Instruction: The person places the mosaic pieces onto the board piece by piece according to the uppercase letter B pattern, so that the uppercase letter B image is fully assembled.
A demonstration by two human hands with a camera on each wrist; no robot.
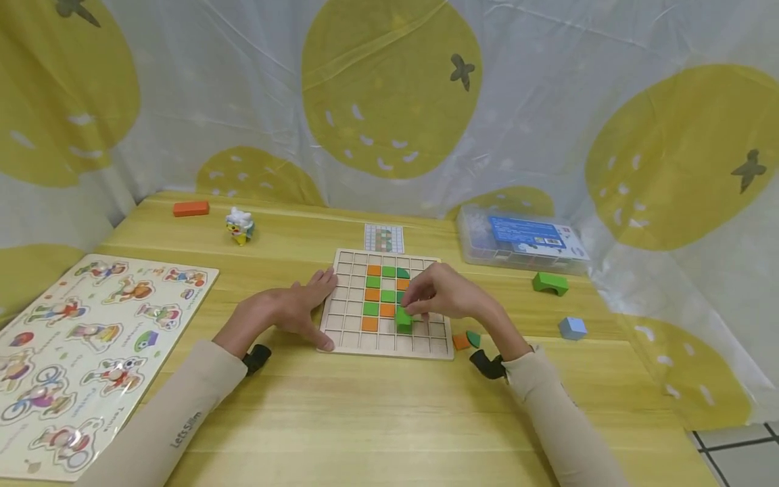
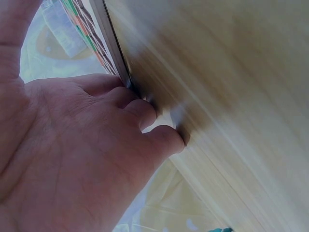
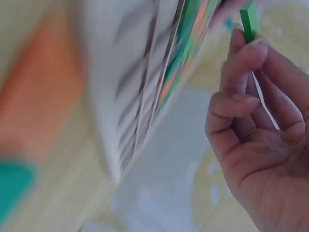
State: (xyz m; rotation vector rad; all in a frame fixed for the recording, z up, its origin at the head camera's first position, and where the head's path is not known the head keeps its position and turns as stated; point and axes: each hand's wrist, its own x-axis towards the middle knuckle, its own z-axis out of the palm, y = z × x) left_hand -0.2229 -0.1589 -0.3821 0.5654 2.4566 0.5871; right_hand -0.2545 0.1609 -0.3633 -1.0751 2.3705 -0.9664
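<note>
My right hand [image 1: 447, 292] pinches a small green square tile [image 1: 404, 318] between thumb and fingertips, over the lower middle of a wooden grid board [image 1: 353, 335]. In the right wrist view, that green tile [image 3: 249, 21] sticks up from the fingertips. Orange, light green and dark green pieces fill several squares in the board's middle columns. At the board's left edge my left hand [image 1: 302, 306] rests with fingers spread and thumb near the lower left corner. The left wrist view has its fingertips against the board's edge [image 2: 113, 41] and the tabletop.
Beside the board's lower right corner lie an orange piece [image 1: 461, 341] and a dark green curved piece [image 1: 473, 339]. Behind it is a pattern card [image 1: 384, 239]. A plastic case [image 1: 523, 237], green arch [image 1: 550, 283] and blue cube [image 1: 573, 329] stand right; a picture puzzle [image 1: 122, 338] lies left.
</note>
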